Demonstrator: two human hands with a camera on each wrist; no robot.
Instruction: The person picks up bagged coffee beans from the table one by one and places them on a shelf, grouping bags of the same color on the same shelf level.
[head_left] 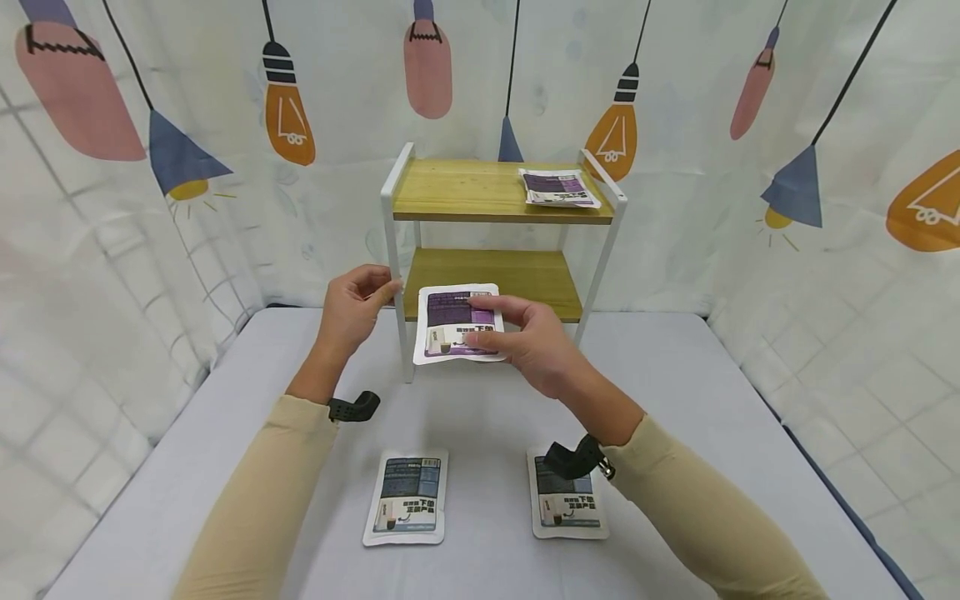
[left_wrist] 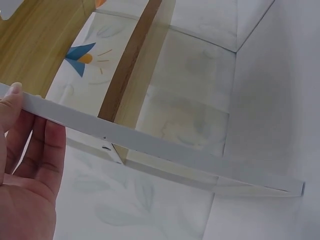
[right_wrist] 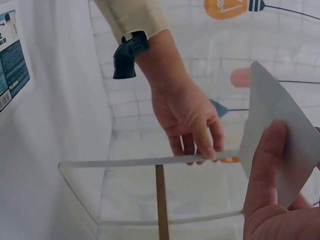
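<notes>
My left hand (head_left: 351, 310) grips the front left post (left_wrist: 165, 150) of a small two-tier shelf, with the thumb (left_wrist: 12, 100) on one side and the fingers behind. The shelf has a white frame and wooden boards. My right hand (head_left: 542, 348) pinches a flat white pouch (head_left: 450, 310) with a purple printed label, held up in front of the lower board (head_left: 480, 267). Its plain back (right_wrist: 275, 105) faces the right wrist camera. Another purple-labelled pouch (head_left: 561, 190) lies at the right end of the upper board (head_left: 457, 187).
Two white pouches with dark blue labels lie flat on the white-covered table (head_left: 480, 425) nearer to me, a left pouch (head_left: 407, 498) and a right pouch (head_left: 566, 500). The right wrist strap (head_left: 573, 458) overlaps the latter. Lamp-printed curtains (head_left: 337, 208) surround the table.
</notes>
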